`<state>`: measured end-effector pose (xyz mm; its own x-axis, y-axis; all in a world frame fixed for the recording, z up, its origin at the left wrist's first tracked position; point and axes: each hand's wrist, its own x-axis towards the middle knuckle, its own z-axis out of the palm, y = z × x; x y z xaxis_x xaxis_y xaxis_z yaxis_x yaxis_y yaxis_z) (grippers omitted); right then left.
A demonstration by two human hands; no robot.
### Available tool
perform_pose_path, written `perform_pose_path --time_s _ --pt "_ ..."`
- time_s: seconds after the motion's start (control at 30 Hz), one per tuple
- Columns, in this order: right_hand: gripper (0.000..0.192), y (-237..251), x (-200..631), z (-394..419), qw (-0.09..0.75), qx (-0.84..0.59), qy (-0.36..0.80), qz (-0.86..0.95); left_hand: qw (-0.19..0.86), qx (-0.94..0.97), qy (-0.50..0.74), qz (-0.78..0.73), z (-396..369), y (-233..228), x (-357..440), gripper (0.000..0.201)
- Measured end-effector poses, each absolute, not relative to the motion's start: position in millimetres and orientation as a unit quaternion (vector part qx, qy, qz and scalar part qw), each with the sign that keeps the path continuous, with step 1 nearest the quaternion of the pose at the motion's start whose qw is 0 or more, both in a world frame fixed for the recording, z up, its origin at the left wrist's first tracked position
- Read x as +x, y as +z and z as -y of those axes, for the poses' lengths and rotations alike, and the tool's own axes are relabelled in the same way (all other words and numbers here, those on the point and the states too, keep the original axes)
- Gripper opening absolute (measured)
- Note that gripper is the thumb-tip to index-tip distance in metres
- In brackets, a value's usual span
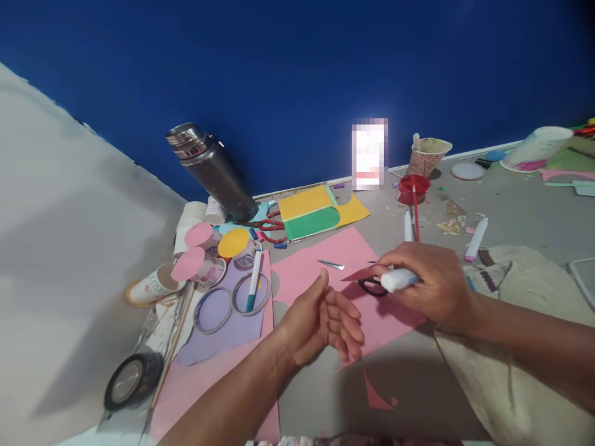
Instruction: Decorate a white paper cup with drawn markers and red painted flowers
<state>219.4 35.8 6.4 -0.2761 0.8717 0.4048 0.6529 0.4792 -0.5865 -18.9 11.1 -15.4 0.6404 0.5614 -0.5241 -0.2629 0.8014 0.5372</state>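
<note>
My right hand [432, 282] grips a white glue stick [398, 280] and pinches a small pink paper piece [360, 272] just above black-handled scissors [372, 286]. My left hand [320, 322] hovers palm up and empty, fingers loosely curled, over a large pink paper sheet [334, 257] lying on the grey table. A small silver strip [331, 264] lies on that sheet beyond my left thumb.
A steel flask [211, 170], paper cups with pink and yellow lids [199, 257], a teal marker [253, 282], red scissors [268, 226], yellow and green card [316, 214], a tape roll [130, 379], a red cup [413, 188], white markers [476, 238], a beige cloth [520, 322].
</note>
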Motion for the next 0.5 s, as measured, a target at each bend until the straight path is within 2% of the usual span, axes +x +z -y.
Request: perform_pose_path --time_s 0.1,0.2,0.27,0.37,0.43,0.5 --pt "0.025 -3 224 -30 0.334 -0.399 0.054 0.853 0.898 0.170 0.253 -0.317 -9 -20 -16 0.075" --pt "0.023 -11 226 -28 0.327 -0.289 0.022 0.900 0.855 0.172 0.357 -0.335 -9 -14 -13 0.036" --pt "0.021 -11 224 -28 0.338 -0.286 0.064 0.894 0.815 0.189 0.414 -0.359 -9 -6 -13 0.026" --pt "0.019 -2 219 -32 0.358 -0.419 0.257 0.794 0.771 0.239 0.442 -0.391 -8 2 -13 0.038" --pt "0.032 4 217 -36 0.341 -0.492 0.443 0.667 0.748 0.290 0.439 -0.405 -5 4 -13 0.042" --pt "0.043 8 215 -40 0.296 -0.477 0.624 0.543 0.729 0.338 0.429 -0.413 -2 3 -12 0.041"
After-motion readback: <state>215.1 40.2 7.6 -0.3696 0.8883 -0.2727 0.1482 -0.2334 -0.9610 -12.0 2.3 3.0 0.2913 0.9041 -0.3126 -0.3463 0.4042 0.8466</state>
